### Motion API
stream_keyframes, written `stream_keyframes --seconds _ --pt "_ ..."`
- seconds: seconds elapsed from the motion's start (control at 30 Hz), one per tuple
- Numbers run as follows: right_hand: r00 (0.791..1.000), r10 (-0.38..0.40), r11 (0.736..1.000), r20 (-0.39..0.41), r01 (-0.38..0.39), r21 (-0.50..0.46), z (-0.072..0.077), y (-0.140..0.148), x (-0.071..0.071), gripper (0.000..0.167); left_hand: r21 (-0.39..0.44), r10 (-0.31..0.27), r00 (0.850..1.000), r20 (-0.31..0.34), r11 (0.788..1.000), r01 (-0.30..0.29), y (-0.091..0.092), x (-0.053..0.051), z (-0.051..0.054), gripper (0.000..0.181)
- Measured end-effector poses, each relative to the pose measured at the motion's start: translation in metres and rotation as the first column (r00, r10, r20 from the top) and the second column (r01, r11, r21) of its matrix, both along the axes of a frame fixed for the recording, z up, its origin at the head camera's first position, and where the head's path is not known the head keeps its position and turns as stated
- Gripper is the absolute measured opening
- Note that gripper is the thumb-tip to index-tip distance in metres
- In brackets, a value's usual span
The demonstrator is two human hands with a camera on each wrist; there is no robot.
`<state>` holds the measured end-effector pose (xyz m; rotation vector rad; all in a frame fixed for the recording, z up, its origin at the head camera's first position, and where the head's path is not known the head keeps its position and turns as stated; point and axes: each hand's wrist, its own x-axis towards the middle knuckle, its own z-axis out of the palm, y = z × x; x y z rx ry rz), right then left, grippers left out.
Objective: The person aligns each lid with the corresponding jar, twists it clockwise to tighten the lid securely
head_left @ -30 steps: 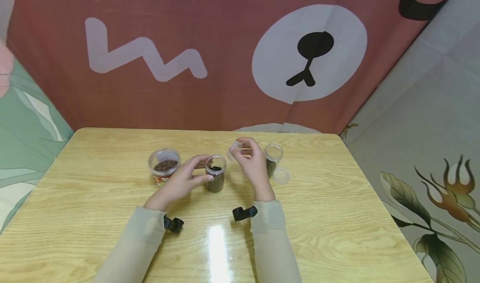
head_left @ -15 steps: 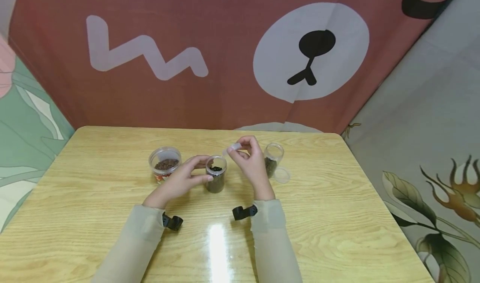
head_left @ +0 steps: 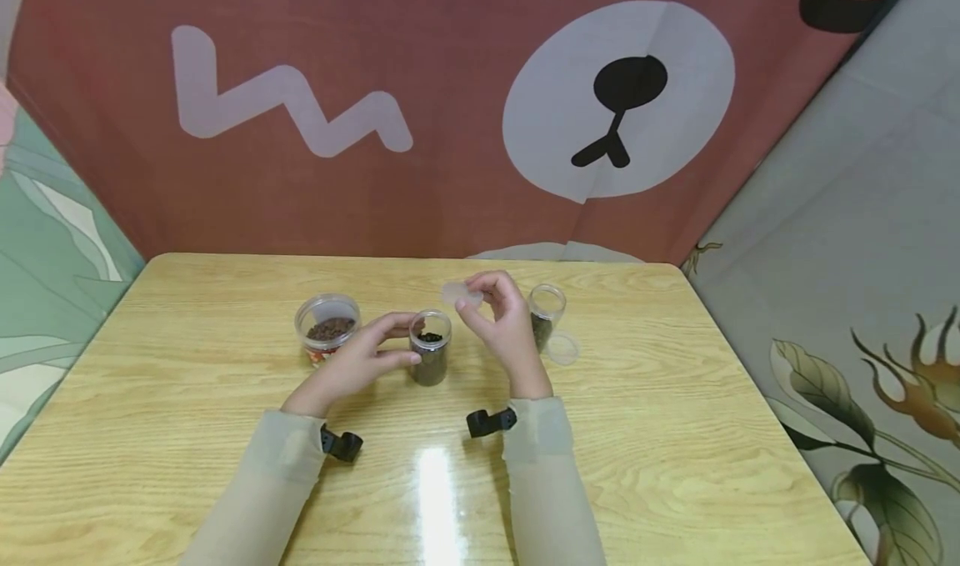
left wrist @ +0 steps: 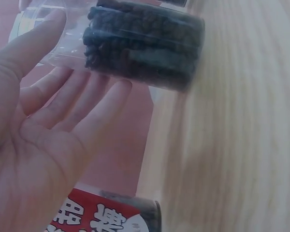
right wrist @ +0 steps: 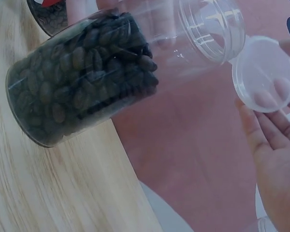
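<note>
A clear screw-top jar (head_left: 431,366), partly filled with dark beans that look like coffee beans, stands uncovered and upright at mid-table. My left hand (head_left: 348,372) holds it near the neck, thumb on the near side and fingers reaching around the far side. The beans (right wrist: 77,72) show closely through the wall in the right wrist view. Behind and to the right of the jar mouth, my right hand (head_left: 508,333) pinches a round translucent lid (head_left: 454,293) in the air. That lid (right wrist: 264,72) is apart from the jar rim in the head view.
Left of the jar stands an open tub (head_left: 318,355) with a red label and brown pieces inside. A second open jar (head_left: 542,333) with dark contents is to the right, another clear lid (head_left: 563,348) lying beside it. A printed cloth (head_left: 450,199) hangs behind the table.
The lid in my right hand has turned from tilted, through nearly edge-on, to lying flatter, and has shifted slightly left. My left hand stays at the jar.
</note>
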<state>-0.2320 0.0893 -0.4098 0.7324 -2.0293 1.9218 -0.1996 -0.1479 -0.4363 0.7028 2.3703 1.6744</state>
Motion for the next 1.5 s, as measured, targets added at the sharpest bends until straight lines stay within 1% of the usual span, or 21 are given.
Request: stream_keyframes --seconds 0.07,0.17,0.3,0.37,0.57,0.67,0.77,0.9,1.0,1.1,1.27,1.4,1.5 --pt "0.999 0.026 1.000 -0.032 -0.026 0.012 0.000 0.000 0.000 0.023 -0.008 -0.007 1.000 0.003 1.000 0.007 -0.001 0.000 -0.001 0.057" --pt "0.996 0.067 0.997 -0.057 -0.064 0.047 0.001 0.001 0.001 0.023 -0.028 -0.019 1.000 0.012 0.999 0.019 -0.002 -0.001 -0.005 0.056" --pt "0.993 0.105 0.991 -0.051 -0.100 0.090 0.001 0.001 0.002 0.025 -0.041 -0.028 0.999 0.029 0.999 0.029 -0.003 -0.002 -0.010 0.056" --pt "0.993 0.114 0.989 -0.041 -0.109 0.103 0.001 0.001 0.002 0.024 -0.047 -0.030 0.999 0.035 0.998 0.031 -0.004 -0.002 -0.010 0.056" --pt "0.993 0.117 0.983 -0.017 -0.114 0.142 0.003 0.002 0.004 0.019 -0.047 -0.037 0.998 0.042 0.998 0.039 -0.004 -0.002 -0.010 0.055" --pt "0.993 0.118 0.980 -0.009 -0.116 0.161 0.004 0.001 0.005 0.020 -0.037 -0.039 0.998 0.045 0.998 0.041 -0.003 -0.001 -0.010 0.055" --pt "0.993 0.114 0.976 -0.010 -0.110 0.189 0.007 0.000 0.006 0.025 -0.025 -0.042 0.997 0.058 0.999 0.043 -0.004 -0.002 -0.011 0.055" --pt "0.993 0.116 0.969 -0.023 -0.108 0.222 0.019 -0.001 0.014 0.027 -0.010 -0.050 0.996 0.071 0.999 0.051 -0.004 -0.002 -0.013 0.055" --pt "0.991 0.129 0.965 -0.043 -0.115 0.237 0.030 -0.002 0.021 0.026 0.006 -0.068 0.995 0.076 0.998 0.067 -0.005 -0.002 -0.014 0.056" --pt "0.989 0.131 0.960 -0.067 -0.110 0.256 0.034 -0.002 0.025 0.026 0.012 -0.078 0.993 0.088 0.997 0.077 -0.005 -0.002 -0.016 0.055" --pt "0.990 0.117 0.949 -0.073 -0.090 0.301 0.038 -0.004 0.028 0.025 0.003 -0.064 0.992 0.111 0.998 0.064 -0.005 -0.002 -0.018 0.055" --pt "0.992 0.109 0.939 -0.069 -0.080 0.334 0.037 -0.005 0.027 0.025 0.000 -0.061 0.991 0.116 0.998 0.062 -0.005 -0.003 -0.019 0.057" --pt "0.991 0.110 0.936 -0.076 -0.077 0.343 0.028 -0.006 0.021 0.025 -0.001 -0.063 0.991 0.115 0.998 0.063 -0.005 -0.003 -0.019 0.057"
